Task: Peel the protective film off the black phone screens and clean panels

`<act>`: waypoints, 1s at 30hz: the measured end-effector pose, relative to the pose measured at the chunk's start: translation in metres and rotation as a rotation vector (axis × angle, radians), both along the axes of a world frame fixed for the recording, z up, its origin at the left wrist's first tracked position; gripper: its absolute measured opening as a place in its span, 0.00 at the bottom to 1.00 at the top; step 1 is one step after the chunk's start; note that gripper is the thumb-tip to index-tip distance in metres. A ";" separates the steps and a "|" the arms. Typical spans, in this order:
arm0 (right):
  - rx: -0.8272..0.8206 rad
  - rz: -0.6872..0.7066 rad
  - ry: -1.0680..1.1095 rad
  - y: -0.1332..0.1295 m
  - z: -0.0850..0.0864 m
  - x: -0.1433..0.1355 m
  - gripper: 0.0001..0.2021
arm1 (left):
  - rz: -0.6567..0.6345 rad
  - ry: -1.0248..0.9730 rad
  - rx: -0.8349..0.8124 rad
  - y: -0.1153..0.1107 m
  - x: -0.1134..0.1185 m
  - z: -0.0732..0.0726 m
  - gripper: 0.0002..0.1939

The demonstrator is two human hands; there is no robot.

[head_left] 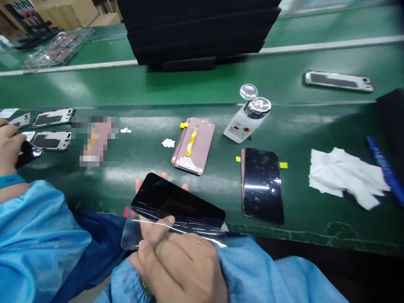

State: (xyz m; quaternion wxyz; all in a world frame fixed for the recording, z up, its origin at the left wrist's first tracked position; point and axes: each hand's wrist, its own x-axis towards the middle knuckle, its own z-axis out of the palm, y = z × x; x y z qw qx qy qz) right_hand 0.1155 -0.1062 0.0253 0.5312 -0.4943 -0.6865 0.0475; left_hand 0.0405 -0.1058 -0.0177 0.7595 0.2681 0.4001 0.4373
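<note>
My left hand (148, 182) is under a black phone screen panel (176, 201) and holds it up near the table's front edge; only its fingertips show past the panel's far edge. My right hand (178, 263) pinches a clear protective film (132, 235) with a red tab (126, 212). The film lies partly lifted off the panel's near side.
On the green table lie a stack of pink panels (193, 147), a face-up black panel (261, 185), a white dispenser bottle (244, 120), white wipes (344, 174), a blue pen (383, 166) and silver frames (52, 118). A co-worker's hand (8, 147) at left holds another black panel. Black trays (198, 29) stand behind.
</note>
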 end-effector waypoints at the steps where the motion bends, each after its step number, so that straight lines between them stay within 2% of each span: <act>1: -0.001 -0.008 0.024 0.001 0.001 -0.004 0.05 | -0.001 0.006 0.004 0.004 0.002 0.001 0.44; 6: 0.031 -0.019 0.057 0.007 -0.001 -0.008 0.03 | 0.005 0.012 0.030 0.019 0.018 0.001 0.46; 10: 0.095 0.140 -0.011 0.019 -0.009 0.020 0.06 | 0.029 -0.002 0.044 0.016 0.018 -0.002 0.49; 11: 0.027 0.117 0.006 0.023 -0.010 0.031 0.07 | 0.043 -0.012 0.055 0.014 0.016 -0.002 0.49; 12: -0.063 0.150 0.046 0.025 -0.012 0.042 0.06 | 0.063 -0.041 0.071 0.013 0.014 -0.002 0.48; 14: -0.295 0.159 0.219 0.028 -0.014 0.062 0.04 | 0.070 -0.166 0.109 0.013 0.011 -0.002 0.47; 16: -0.553 0.189 0.390 0.027 -0.018 0.078 0.05 | -0.008 -0.334 0.109 0.015 0.007 -0.001 0.49; 18: -0.827 0.238 0.528 0.022 -0.024 0.091 0.12 | -0.127 -0.461 0.066 0.017 0.005 -0.001 0.53; 20: -0.994 0.320 0.644 0.013 -0.035 0.101 0.16 | -0.219 -0.528 0.031 0.017 0.003 -0.002 0.54; 25: -1.092 0.480 0.747 -0.006 -0.061 0.125 0.15 | -0.288 -0.566 0.045 0.013 0.005 -0.007 0.45; 27: -1.092 0.511 0.766 -0.007 -0.066 0.132 0.14 | -0.270 -0.631 0.016 0.013 0.008 -0.007 0.42; 30: -1.065 0.532 0.782 -0.004 -0.064 0.135 0.14 | -0.226 -0.657 -0.082 0.016 0.012 -0.005 0.40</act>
